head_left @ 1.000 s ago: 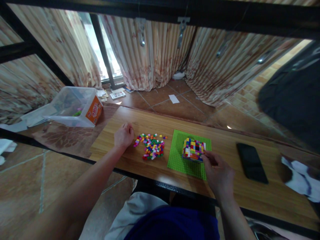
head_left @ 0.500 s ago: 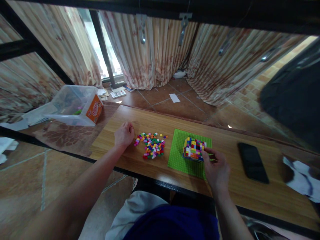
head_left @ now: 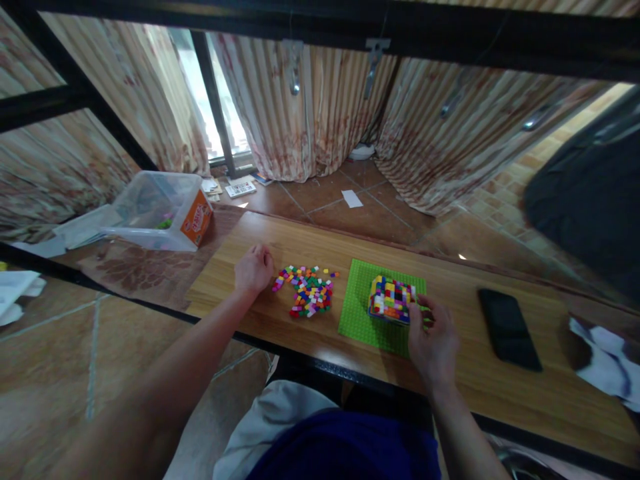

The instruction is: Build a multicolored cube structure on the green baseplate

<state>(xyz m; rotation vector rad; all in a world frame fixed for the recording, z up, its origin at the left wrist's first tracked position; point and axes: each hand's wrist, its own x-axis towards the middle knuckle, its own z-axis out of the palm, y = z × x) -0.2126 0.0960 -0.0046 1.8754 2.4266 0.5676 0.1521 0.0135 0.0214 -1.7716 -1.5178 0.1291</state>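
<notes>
A block built of small multicoloured toy bricks (head_left: 389, 298) stands on a green studded baseplate (head_left: 356, 307). My right hand (head_left: 434, 340) is at the block's right end, thumb and fingertips closed against its edge; whether a loose brick is between them is hidden. To the left, a pile of loose toy bricks (head_left: 311, 293) lies spread on the wooden table (head_left: 295, 340). Beside that pile my left hand (head_left: 254, 268) rests on the tabletop with its fingers curled in. Whatever those fingers may hold cannot be seen.
A black phone (head_left: 509, 328) lies right of the baseplate, with crumpled white paper (head_left: 603, 360) at the table's right end. A clear plastic bin (head_left: 150, 233) with an orange label stands beyond the left end. Patterned curtains (head_left: 330, 113) hang behind a dark metal bar (head_left: 330, 30).
The whole view has shifted slightly, moving everything a little to the right. Both hands keep nearly the same places beside the pile and the block.
</notes>
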